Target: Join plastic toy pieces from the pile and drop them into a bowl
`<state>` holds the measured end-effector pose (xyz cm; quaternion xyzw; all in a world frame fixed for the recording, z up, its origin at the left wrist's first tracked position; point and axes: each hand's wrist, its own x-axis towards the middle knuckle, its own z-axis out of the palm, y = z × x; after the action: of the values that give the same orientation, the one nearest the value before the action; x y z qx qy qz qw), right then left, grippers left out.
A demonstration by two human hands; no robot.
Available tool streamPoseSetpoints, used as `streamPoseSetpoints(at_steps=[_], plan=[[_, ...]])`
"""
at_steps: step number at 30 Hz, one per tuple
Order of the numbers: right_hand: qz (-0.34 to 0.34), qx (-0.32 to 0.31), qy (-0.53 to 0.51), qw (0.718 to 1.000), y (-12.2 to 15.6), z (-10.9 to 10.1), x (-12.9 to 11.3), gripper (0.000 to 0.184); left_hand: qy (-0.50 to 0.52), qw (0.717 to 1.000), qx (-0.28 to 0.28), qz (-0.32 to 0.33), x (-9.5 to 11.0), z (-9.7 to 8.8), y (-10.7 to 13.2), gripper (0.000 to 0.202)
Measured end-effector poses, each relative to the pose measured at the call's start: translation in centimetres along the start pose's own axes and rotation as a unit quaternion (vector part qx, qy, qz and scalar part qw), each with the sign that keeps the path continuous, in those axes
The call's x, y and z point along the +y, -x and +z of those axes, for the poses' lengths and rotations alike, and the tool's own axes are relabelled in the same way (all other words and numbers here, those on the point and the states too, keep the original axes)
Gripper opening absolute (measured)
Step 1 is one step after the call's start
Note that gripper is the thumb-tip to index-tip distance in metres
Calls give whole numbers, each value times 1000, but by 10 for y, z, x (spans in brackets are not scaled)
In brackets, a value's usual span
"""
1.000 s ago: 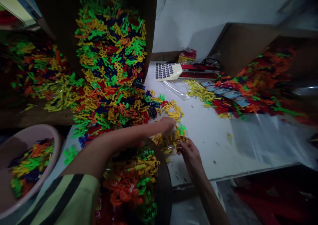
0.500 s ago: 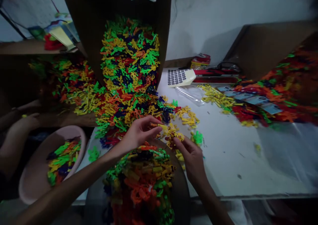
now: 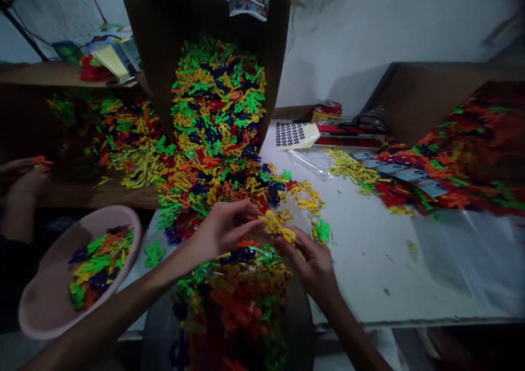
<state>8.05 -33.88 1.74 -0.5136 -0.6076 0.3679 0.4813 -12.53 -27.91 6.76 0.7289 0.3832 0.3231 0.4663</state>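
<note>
- Left hand [image 3: 221, 231]: fingers narrow, pinching one end of a yellow plastic piece [image 3: 276, 224].
- Right hand [image 3: 309, 264]: fingertips closed narrow on its other end; piece sits between both hands' fingers.
- Green plastic piece [image 3: 322, 231] just right of right fingers.
- Heap of mixed plastic pieces [image 3: 233, 289] directly below fingers.
- Pink basin [image 3: 41, 300] well left of fingers.

The left hand [image 3: 223, 230] curls inward on a bare forearm [image 3: 118, 311] slanting up from the lower left, fingers pointing right; the right hand [image 3: 307, 264] rises from the lower right, fingers bent toward it, just apart
</note>
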Motion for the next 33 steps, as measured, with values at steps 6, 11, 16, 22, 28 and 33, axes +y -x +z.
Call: streamPoseSetpoints(at_steps=[6, 11, 16, 22, 28, 33], plan=[[19, -97, -59, 993, 3, -13, -3, 33, 86, 984, -103, -117, 9, -7, 5, 32], [-17, -223, 8, 975, 10, -12, -15, 30, -96, 973, -193, -77, 26, -37, 26, 30], [-5, -127, 64, 990, -25, -25, 27, 32, -256, 964, -65, -17, 21, -52, 20, 35], [86, 1, 275, 957, -117, -36, 114, 24, -373, 920, -91, 75, -45, 20, -76, 20], [117, 34, 326, 937, -158, -5, 153, 29, -448, 875, -181, 6, -104, 87, -132, 19], [104, 61, 258, 958, -158, -2, 170, 27, -399, 895, -198, -24, -116, 90, -134, 17]])
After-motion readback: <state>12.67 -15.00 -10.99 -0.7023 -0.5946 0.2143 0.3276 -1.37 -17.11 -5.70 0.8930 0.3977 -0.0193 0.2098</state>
